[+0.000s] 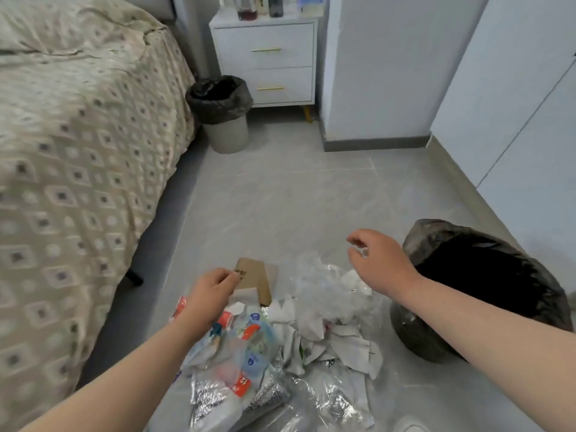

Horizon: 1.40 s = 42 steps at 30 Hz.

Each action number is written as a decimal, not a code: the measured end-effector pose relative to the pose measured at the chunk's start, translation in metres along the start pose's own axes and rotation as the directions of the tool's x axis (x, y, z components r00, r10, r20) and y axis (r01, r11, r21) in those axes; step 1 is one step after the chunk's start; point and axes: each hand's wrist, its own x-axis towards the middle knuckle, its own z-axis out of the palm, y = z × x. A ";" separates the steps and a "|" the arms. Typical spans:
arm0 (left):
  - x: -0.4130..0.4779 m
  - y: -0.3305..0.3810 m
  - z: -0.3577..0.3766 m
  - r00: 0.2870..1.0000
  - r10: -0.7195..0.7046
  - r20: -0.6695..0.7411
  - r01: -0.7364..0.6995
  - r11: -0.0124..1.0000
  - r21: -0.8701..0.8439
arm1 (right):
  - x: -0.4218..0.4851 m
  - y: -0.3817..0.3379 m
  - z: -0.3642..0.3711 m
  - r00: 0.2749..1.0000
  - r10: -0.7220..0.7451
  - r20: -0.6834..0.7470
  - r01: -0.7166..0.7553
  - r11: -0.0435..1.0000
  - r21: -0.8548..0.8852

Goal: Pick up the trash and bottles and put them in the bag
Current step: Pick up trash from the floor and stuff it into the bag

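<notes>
A pile of trash lies on the grey floor in front of me. It holds colourful wrappers, crumpled white paper, crumpled clear plastic and silver foil packs. At the pile's far edge is a brown cardboard box, and the fingers of my left hand curl onto its left edge. My right hand hovers over the clear plastic with loosely curled fingers and holds nothing. The open black bag sits on the floor just right of my right forearm.
A bed with a patterned cover fills the left side. A small bin with a black liner stands by a white nightstand at the back. White cabinet doors line the right. Bare floor lies between pile and bin.
</notes>
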 end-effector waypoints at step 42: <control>0.009 -0.074 -0.038 0.980 -0.040 -0.197 0.044 0.999 0.018 | -0.025 -0.070 0.032 0.919 -0.020 0.393 -0.057 0.981 0.184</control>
